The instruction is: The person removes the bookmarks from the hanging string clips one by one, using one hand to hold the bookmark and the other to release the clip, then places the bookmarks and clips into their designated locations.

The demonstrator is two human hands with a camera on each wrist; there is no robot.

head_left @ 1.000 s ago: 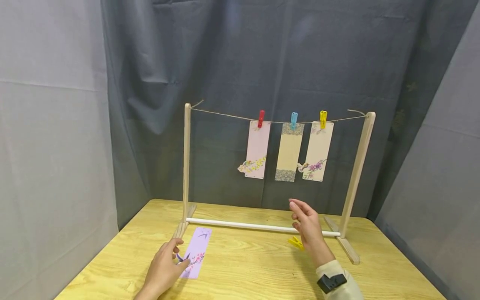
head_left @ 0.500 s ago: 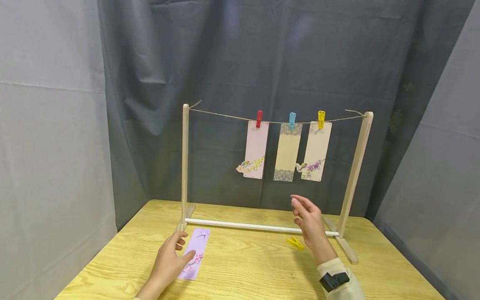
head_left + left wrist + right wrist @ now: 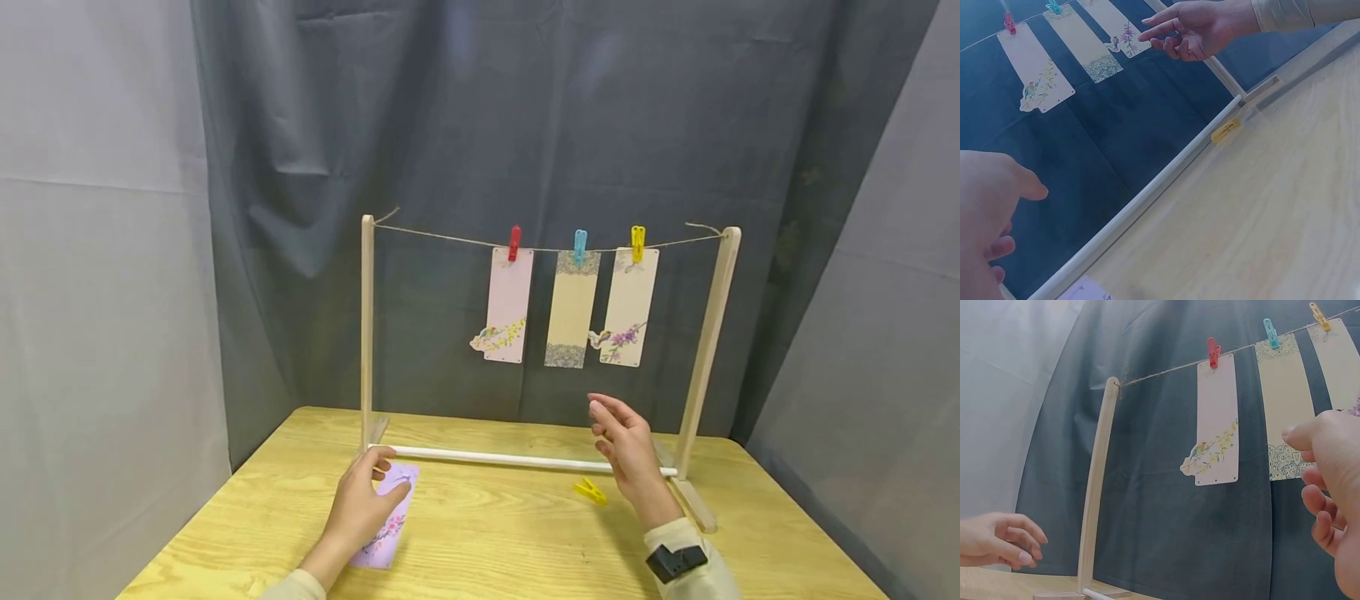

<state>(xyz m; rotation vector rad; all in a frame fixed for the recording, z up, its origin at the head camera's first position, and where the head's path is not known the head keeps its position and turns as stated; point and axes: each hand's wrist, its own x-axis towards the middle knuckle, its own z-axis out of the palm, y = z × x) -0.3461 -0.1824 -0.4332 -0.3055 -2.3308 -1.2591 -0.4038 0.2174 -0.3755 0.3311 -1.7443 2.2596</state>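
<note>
Left hand (image 3: 362, 502) down low near the left end of the table (image 3: 495, 550), fingers loosely curled and resting over the top half of the purple bookmark (image 3: 386, 521). Not obviously pinching it yet; can't tell from the head view whether the thumb has got under the edge. Right hand (image 3: 628, 448) up in the air above the white crossbar (image 3: 517, 458), fingers relaxed and half spread, holding nothing. Loose yellow clip (image 3: 590, 491) lying flat on the wood just left of that wrist, near the right foot of the wooden rack (image 3: 367, 333), untouched.

Progress-wise, looks like three of four done: pink card (image 3: 507, 304) under a red clip (image 3: 513, 242), cream card (image 3: 572, 309) under a blue clip (image 3: 580, 245), and a flowered card (image 3: 628, 307) under a yellow clip (image 3: 637, 242), all hanging on the string (image 3: 442, 238) and bunched toward the right post. Plenty of bare string over on the left. Left to do, judging by that: lifting the purple one, grabbing the spare clip, pegging it up.

Purple bookmark lying flat on the table, just in front of the left foot of the rack. Long axis running roughly front to back, tipped a bit so the far short end leans right toward the crossbar and the near short end points back at the front edge. Printed side up, with a little bird at the far end and blossoms at the near end.
</note>
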